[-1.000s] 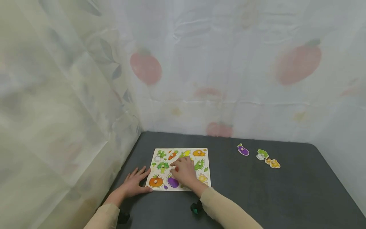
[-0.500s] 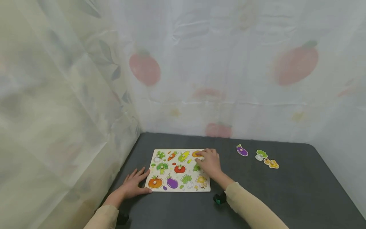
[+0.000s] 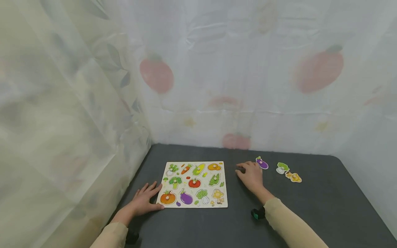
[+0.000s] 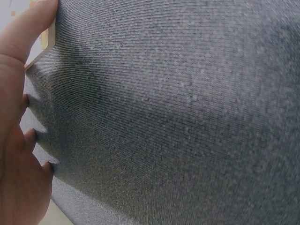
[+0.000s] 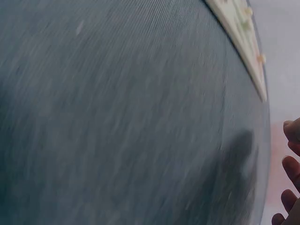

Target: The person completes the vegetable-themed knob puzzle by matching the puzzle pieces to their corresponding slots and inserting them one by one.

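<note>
In the head view, a white board [image 3: 205, 184] with colourful vegetable shapes lies on the table. My left hand [image 3: 144, 200] rests spread at its left edge, thumb at the near left corner; the left wrist view shows the thumb [image 4: 29, 29] at that corner. To the right of the board my right hand [image 3: 252, 177] hovers with loosely bent fingers, holding nothing visible. Just beyond it lies an eggplant puzzle piece [image 3: 262, 163]. Further right are a cabbage piece [image 3: 282, 168] and a yellow mushroom piece [image 3: 294, 177], touching or nearly so.
The dark table [image 3: 198, 227] has its far edge along a pale curtain [image 3: 198, 51] with fruit prints. Another curtain [image 3: 62, 137] hangs close along the left side. Knobbed pieces such as the tomato [image 3: 194, 183] and pumpkin [image 3: 168, 197] sit in the board.
My right hand has moved right, from over the middle of the board, past its right edge, to near the eggplant piece. The left hand has stayed at the board's left edge.
</note>
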`<state>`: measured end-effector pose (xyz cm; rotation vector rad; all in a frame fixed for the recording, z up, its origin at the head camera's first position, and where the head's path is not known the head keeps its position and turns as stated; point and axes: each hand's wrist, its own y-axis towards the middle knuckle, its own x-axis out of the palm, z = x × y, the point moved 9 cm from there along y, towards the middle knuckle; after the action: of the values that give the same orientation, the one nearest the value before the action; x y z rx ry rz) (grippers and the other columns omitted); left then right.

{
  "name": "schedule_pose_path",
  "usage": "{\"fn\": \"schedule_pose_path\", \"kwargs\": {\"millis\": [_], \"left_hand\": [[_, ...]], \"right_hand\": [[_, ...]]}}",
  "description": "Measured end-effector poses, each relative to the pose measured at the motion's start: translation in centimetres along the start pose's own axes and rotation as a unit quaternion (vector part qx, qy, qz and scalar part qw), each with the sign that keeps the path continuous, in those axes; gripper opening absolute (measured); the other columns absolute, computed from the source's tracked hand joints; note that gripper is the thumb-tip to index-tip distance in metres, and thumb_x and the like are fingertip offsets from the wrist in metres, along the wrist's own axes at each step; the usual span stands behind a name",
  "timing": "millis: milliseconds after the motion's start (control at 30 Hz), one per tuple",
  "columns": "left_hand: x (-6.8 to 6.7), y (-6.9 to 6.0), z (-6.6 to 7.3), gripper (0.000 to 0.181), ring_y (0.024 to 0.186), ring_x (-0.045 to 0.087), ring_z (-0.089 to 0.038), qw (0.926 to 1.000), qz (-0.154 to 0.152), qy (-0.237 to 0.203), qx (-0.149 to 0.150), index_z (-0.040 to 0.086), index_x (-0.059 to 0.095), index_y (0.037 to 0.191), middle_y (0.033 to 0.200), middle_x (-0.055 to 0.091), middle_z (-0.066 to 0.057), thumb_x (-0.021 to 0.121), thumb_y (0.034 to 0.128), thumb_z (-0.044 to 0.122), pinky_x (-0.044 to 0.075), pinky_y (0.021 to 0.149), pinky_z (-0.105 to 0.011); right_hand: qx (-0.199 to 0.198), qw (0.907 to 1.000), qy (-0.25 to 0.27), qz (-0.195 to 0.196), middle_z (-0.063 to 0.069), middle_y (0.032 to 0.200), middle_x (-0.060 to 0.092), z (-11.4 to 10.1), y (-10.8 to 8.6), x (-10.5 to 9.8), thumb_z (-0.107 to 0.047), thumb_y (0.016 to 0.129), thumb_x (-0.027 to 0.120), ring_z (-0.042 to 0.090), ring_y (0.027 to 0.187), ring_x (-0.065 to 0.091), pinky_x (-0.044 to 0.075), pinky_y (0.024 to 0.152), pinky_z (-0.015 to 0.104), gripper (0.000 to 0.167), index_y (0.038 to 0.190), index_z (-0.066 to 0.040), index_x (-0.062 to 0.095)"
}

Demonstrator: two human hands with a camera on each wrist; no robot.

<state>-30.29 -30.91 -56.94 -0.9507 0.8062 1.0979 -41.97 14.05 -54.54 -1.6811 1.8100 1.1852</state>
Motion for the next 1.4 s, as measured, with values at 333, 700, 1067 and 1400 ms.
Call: {"fn": "schedule_pose_path", "kwargs": {"millis": [333, 700, 1067, 1400], "left_hand": [[0.1, 0.2, -0.2, 0.103, 0.149, 0.012, -0.056, 1.0000, 0.001, -0.003, -0.003, 0.016, 0.038, 0.160, 0.166, 0.026, -0.021, 0.079, 0.0792, 0.065, 0.007, 0.111, -0.079], [0.1, 0.1, -0.2, 0.102, 0.150, 0.010, -0.055, 0.9999, -0.004, -0.011, -0.005, 0.016, 0.037, 0.161, 0.166, 0.025, -0.020, 0.079, 0.0801, 0.063, 0.006, 0.112, -0.078], [0.4, 0.4, -1.0, 0.104, 0.151, 0.008, -0.053, 0.9997, -0.007, -0.020, -0.016, 0.019, 0.036, 0.161, 0.167, 0.023, -0.017, 0.078, 0.0785, 0.066, 0.004, 0.113, -0.077], [0.3, 0.4, -0.8, 0.104, 0.151, 0.008, -0.054, 0.9995, -0.013, -0.025, -0.017, 0.018, 0.037, 0.161, 0.167, 0.023, -0.019, 0.078, 0.0788, 0.066, 0.004, 0.112, -0.077]], "right_hand": [[0.038, 0.9988, -0.027, 0.012, 0.021, 0.127, 0.064, 4.6, -0.3, -2.2, -0.028, 0.094, 0.073, 0.049, 0.124, 0.045, 0.030, 0.101, 0.070, 0.032, 0.120, -0.011, 0.076], [0.096, 0.9943, -0.033, 0.032, 0.027, 0.132, 0.058, 8.2, -0.1, -4.1, -0.030, 0.096, 0.071, 0.052, 0.121, 0.045, 0.030, 0.099, 0.070, 0.041, 0.130, -0.007, 0.070], [0.144, 0.9883, -0.038, 0.032, 0.030, 0.134, 0.055, 9.7, 0.9, -4.4, -0.035, 0.096, 0.069, 0.054, 0.122, 0.043, 0.027, 0.100, 0.074, 0.046, 0.130, -0.004, 0.069], [0.159, 0.9857, -0.046, 0.031, 0.030, 0.132, 0.055, 9.9, 1.3, -4.8, -0.031, 0.099, 0.064, 0.054, 0.124, 0.038, 0.027, 0.097, 0.072, 0.042, 0.126, 0.001, 0.069]]}}
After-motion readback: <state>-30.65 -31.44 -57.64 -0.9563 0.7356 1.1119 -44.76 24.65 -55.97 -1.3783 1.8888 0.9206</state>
